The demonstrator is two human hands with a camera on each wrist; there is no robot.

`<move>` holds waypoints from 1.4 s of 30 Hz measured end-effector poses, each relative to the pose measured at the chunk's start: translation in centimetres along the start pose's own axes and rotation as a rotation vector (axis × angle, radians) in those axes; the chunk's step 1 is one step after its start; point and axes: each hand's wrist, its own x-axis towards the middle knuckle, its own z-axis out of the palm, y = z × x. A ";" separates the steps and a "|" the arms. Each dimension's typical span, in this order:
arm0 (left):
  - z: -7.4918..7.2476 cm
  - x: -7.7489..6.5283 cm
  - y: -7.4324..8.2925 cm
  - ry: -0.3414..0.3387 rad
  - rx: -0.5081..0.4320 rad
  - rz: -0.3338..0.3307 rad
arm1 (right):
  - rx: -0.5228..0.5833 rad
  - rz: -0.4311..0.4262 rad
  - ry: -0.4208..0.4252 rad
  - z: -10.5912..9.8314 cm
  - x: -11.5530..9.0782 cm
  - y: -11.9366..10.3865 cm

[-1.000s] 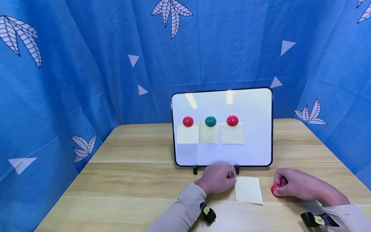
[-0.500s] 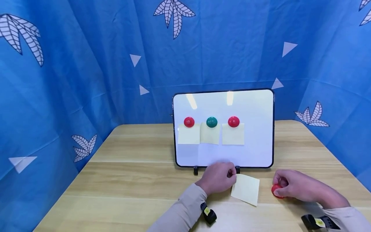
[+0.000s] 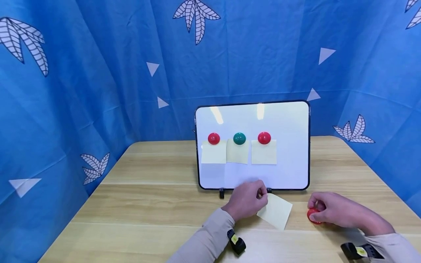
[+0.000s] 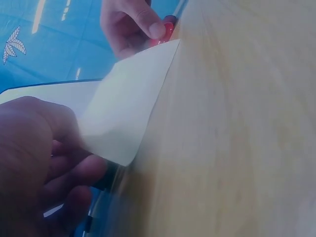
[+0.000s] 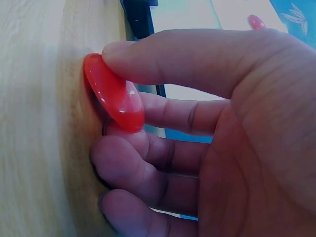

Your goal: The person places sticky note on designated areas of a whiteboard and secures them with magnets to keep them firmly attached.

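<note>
My left hand (image 3: 247,199) pinches one corner of a square pale-yellow sticky note (image 3: 277,211) just in front of the whiteboard (image 3: 292,153). In the left wrist view the note (image 4: 131,96) slants up off the wooden table from those fingers. To the right, my right hand (image 3: 342,212) holds a round red magnet (image 3: 313,215) at the tabletop. The right wrist view shows the thumb on the upper end of this glossy magnet (image 5: 116,94), other fingers curled beneath and behind it.
Three notes hang on the board in a row, under a red magnet (image 3: 213,138), a green magnet (image 3: 239,138) and another red magnet (image 3: 264,138). Small black feet (image 3: 222,193) support the board. A blue patterned curtain (image 3: 131,73) surrounds the table (image 3: 131,204).
The note in my left hand has swung leftward and tilted, its lower edge turning toward the left hand. My right hand stays in place with the red magnet.
</note>
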 end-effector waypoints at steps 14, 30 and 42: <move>0.1 0.1 -0.1 0.051 -0.053 0.042 | 0.005 0.016 0.005 0.0 0.0 0.0; 0.0 0.0 -0.1 0.048 -0.040 0.099 | 0.013 -0.006 0.009 0.1 -0.1 0.2; 0.2 0.0 -0.1 0.077 -0.105 0.131 | 0.008 0.022 0.014 0.2 0.0 0.0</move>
